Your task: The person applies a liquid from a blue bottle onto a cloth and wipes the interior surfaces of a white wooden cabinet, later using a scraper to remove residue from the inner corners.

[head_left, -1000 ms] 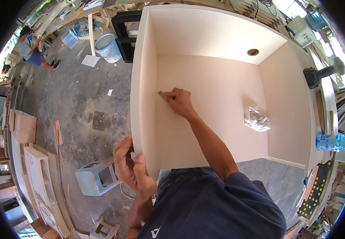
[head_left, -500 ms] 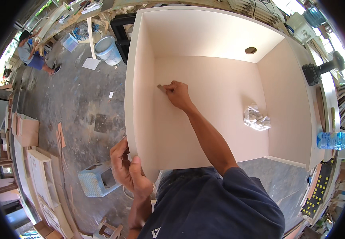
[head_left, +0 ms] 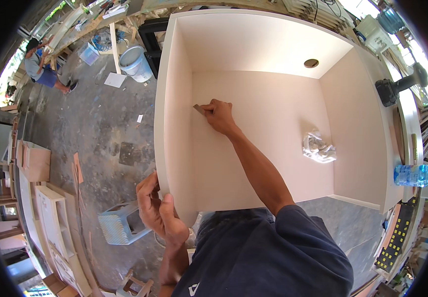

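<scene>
A pale, open-fronted cabinet box (head_left: 258, 168) lies before me with its inside facing up. My right hand (head_left: 219, 117) reaches into it, closed on a small flat scraper (head_left: 198, 109). The scraper's tip meets the inner corner where the back panel joins the left side panel. With fingers outside and thumb on the front edge, my left hand (head_left: 160, 210) grips the near end of that left panel. A crumpled white cloth (head_left: 318, 147) rests on the back panel toward the right side. The far panel has a round hole (head_left: 311, 63).
Along the right stand a black cordless drill (head_left: 401, 85) and a blue-tinted water bottle (head_left: 414, 175). A blue plastic stool (head_left: 123, 223) is by my left forearm. A white bucket (head_left: 135, 63) stands beyond the cabinet's left side. Another person (head_left: 45, 67) works at the far left.
The scraper has shifted very slightly up and left along the corner, with my right hand hardly moving. My left hand keeps its hold on the panel edge.
</scene>
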`<action>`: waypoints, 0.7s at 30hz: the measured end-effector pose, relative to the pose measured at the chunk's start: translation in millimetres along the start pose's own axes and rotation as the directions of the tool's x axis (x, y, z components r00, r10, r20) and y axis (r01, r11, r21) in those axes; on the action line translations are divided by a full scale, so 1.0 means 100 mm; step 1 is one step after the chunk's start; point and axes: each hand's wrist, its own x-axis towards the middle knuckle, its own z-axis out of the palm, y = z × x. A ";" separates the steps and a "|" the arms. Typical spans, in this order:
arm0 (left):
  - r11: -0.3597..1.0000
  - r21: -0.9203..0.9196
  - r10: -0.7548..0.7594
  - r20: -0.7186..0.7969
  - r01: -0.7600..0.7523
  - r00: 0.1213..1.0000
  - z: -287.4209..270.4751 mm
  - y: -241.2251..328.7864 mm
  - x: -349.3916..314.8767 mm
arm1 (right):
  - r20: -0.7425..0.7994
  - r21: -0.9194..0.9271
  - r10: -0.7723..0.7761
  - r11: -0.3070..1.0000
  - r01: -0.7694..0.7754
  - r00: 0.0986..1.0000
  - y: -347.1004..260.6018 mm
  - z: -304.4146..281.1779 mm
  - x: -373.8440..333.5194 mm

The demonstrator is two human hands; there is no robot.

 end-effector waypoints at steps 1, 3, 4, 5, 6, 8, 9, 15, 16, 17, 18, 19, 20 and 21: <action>1.000 0.009 0.006 -0.004 -0.006 1.000 -0.01 -0.01 0.00 | 0.009 -0.121 -0.063 0.991 0.064 0.998 -0.04 0.01 0.00; 1.000 0.018 0.012 -0.010 -0.012 1.000 -0.02 -0.01 0.00 | 0.090 -0.092 -0.036 0.995 0.044 0.995 -0.07 0.01 -0.12; 0.999 0.034 0.017 -0.004 -0.017 1.000 -0.03 -0.01 0.00 | 0.170 -0.070 -0.010 0.997 0.022 0.985 -0.07 0.00 -0.17; 0.999 0.050 0.021 0.002 -0.021 1.000 -0.04 -0.01 0.00 | 0.172 -0.071 -0.012 0.997 0.024 0.985 -0.06 -0.02 -0.18; 0.999 0.048 0.021 0.002 -0.021 1.000 -0.04 -0.01 -0.01 | 0.213 0.004 0.012 1.000 -0.013 0.977 -0.03 -0.06 -0.19; 0.999 0.031 0.015 -0.002 -0.015 1.000 -0.04 -0.02 -0.01 | 0.256 0.075 0.032 0.996 -0.053 0.966 0.00 -0.04 -0.17; 0.999 0.028 0.017 0.003 -0.017 1.000 -0.03 -0.01 -0.01 | 0.146 0.165 0.081 0.981 -0.105 0.986 -0.03 -0.01 -0.08; 1.000 0.015 0.012 -0.003 -0.012 1.000 -0.02 0.01 0.00 | 0.043 -0.034 0.016 0.999 -0.014 0.999 -0.07 0.07 -0.05; 1.000 0.025 0.013 0.000 -0.013 1.000 -0.02 0.01 0.00 | 0.101 -0.080 -0.034 0.996 0.042 0.994 -0.05 0.06 -0.10; 0.999 0.035 0.013 0.003 -0.014 1.000 -0.03 0.00 0.00 | 0.104 -0.081 -0.036 0.996 0.044 0.994 -0.02 0.02 -0.12; 0.999 0.033 0.015 0.001 -0.015 1.000 -0.03 0.00 0.00 | 0.193 0.002 0.043 0.999 -0.044 0.980 -0.05 -0.06 -0.14; 0.999 0.036 0.015 0.003 -0.015 1.000 -0.05 -0.01 0.00 | 0.287 0.077 0.113 0.987 -0.140 0.951 -0.07 -0.10 -0.15; 0.999 0.039 0.016 0.003 -0.016 1.000 -0.06 -0.02 -0.01 | 0.288 0.076 0.110 0.988 -0.138 0.951 -0.09 -0.07 -0.12; 0.999 0.033 0.019 0.008 -0.019 1.000 -0.05 -0.02 -0.01 | 0.160 0.098 0.110 0.987 -0.126 0.981 -0.11 -0.05 -0.05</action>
